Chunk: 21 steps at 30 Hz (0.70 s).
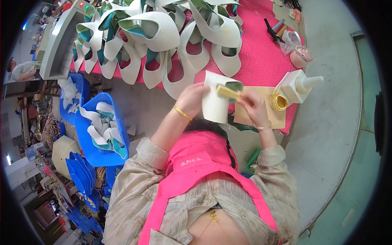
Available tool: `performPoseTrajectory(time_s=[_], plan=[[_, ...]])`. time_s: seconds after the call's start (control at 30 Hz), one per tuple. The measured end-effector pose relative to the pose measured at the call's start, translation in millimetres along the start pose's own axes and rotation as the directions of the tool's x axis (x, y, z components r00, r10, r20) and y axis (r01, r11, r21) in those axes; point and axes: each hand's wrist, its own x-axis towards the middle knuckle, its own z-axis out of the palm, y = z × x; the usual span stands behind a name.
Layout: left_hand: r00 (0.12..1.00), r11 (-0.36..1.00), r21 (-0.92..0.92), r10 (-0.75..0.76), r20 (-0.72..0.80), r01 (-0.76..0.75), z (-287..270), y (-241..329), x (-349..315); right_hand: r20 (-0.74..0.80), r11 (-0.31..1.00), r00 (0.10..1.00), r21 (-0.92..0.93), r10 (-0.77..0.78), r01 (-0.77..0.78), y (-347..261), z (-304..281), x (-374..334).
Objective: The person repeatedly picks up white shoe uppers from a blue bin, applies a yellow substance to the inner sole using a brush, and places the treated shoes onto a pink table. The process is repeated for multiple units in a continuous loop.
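A white shoe upper with a green lining hangs upright in front of me, gripped at its left edge by my left hand. My right hand is closed round a flat yellowish brush, whose end lies across the upper near its opening. Below and right of that hand, a sheet of brown cardboard lies on the table corner. A small glue-crusted yellow pot sits on the cardboard, beside a white squeeze bottle with a spout.
Many white uppers are piled along the pink-covered table. At left, a blue bin holds more cut pieces. A pink round container and hand tools lie near the table's right edge. A green basket is below.
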Motion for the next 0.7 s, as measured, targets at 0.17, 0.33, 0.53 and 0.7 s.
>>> performPoseTrajectory(time_s=[0.17, 0.33, 0.53, 0.7], plan=[[0.998, 0.997, -0.075, -0.004, -0.059, -0.001, -3, 13, -12, -0.091, 0.972, 0.986, 0.2, 0.141, -0.121, 24, 3, -46], [0.998, 0.995, -0.082, 0.054, 0.018, -0.052, 5, 28, -24, 0.01, 0.969, 0.972, -0.081, -0.233, 0.233, -29, 2, 21], [0.977, 0.973, -0.104, 0.212, 0.027, -0.208, 17, 45, -23, -0.094, 0.967, 0.994, 0.241, -0.056, 0.078, -17, 9, 3], [0.889, 0.901, -0.156, 0.428, 0.159, -0.406, 52, 132, 18, -0.08, 0.907, 0.995, 0.42, 0.061, -0.022, -8, -14, 11]])
